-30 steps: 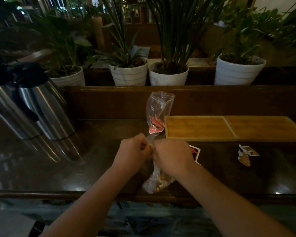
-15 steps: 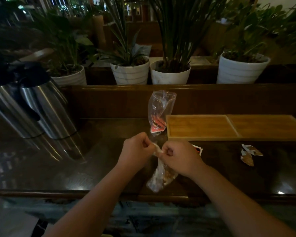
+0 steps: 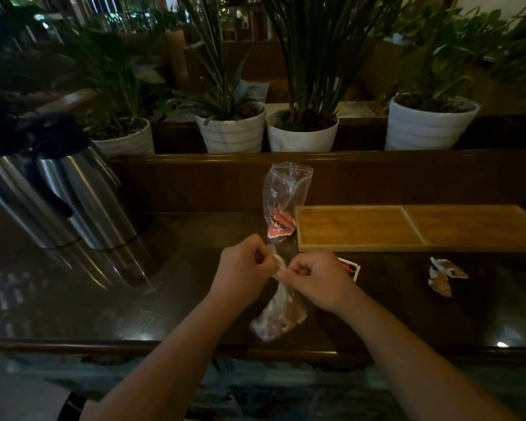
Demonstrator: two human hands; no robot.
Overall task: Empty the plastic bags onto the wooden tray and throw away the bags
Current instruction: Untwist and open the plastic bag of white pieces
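No readable text, brand, number or sign anywhere. Red-and-white printed packets inside the clear plastic bag (image 3: pixel 281 205) at frame centre: print too dim and small to read. Red, white and black card (image 3: pixel 350 268) just right of the right hand (image 3: pixel 318 279): graphic only, no letters legible. 2 small torn packets (image 3: pixel 444 275) on the dark table (image 3: pixel 134 287), right of centre: brown and white, no legible print. Steel flasks (image 3: pixel 73 196) at left: no visible label.
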